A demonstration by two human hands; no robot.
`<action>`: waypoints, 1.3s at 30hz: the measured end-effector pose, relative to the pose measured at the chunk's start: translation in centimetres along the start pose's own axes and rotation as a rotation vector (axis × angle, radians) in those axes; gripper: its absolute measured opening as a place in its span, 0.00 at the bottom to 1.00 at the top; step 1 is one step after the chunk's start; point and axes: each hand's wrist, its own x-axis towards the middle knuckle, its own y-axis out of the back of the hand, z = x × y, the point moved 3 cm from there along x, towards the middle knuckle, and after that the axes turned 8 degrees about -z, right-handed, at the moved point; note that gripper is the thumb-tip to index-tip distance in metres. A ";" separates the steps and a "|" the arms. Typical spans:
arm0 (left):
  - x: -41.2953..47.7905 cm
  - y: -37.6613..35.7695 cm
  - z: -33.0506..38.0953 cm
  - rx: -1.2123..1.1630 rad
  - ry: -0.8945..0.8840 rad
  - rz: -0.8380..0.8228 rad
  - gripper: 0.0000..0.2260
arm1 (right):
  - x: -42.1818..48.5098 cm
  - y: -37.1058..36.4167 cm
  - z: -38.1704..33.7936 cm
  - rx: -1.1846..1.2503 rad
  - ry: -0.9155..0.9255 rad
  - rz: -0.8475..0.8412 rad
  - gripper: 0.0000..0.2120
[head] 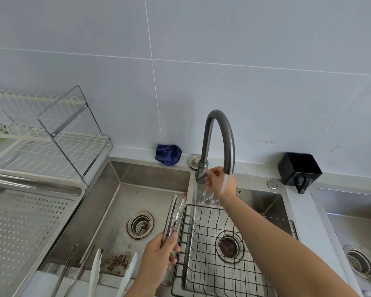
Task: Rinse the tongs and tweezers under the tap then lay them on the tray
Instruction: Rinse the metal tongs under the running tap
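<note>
My left hand [159,252] grips a pair of steel tongs [175,213] by the handle end, tips pointing away over the left sink basin, with brown residue on the tips. My right hand [217,183] reaches to the base of the dark gooseneck tap [219,133], fingers on its lever. Water [210,196] runs from the spout past my right wrist into the right basin. More tongs with whitish tips [96,269] and long thin tweezers [69,266] lie at the near edge of the left basin. A perforated steel tray [19,228] sits at the left.
A black wire basket [201,254] sits in the right basin. The left basin [124,196] has a drain strainer and brown debris. A white dish rack [41,136] stands at the back left, a blue cloth [168,154] behind the sink, a black holder [299,172] at the right.
</note>
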 end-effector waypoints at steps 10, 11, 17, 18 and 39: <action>-0.2 -0.8 0.3 0.066 0.016 -0.022 0.11 | 0.5 0.0 -0.1 0.014 -0.017 -0.003 0.05; -0.3 -0.9 0.3 0.068 0.019 -0.023 0.11 | 0.6 0.0 -0.1 0.006 -0.012 -0.001 0.04; -0.4 -1.0 -0.1 0.071 0.032 -0.023 0.13 | 0.6 0.1 0.0 -0.041 0.009 -0.012 0.04; -0.4 -1.0 -0.2 0.071 0.033 -0.022 0.13 | 0.4 0.2 0.0 -0.041 0.003 -0.008 0.04; 1.8 -4.1 -0.1 0.191 -0.016 -0.044 0.12 | -9.0 -0.4 4.5 0.145 -0.100 -0.198 0.22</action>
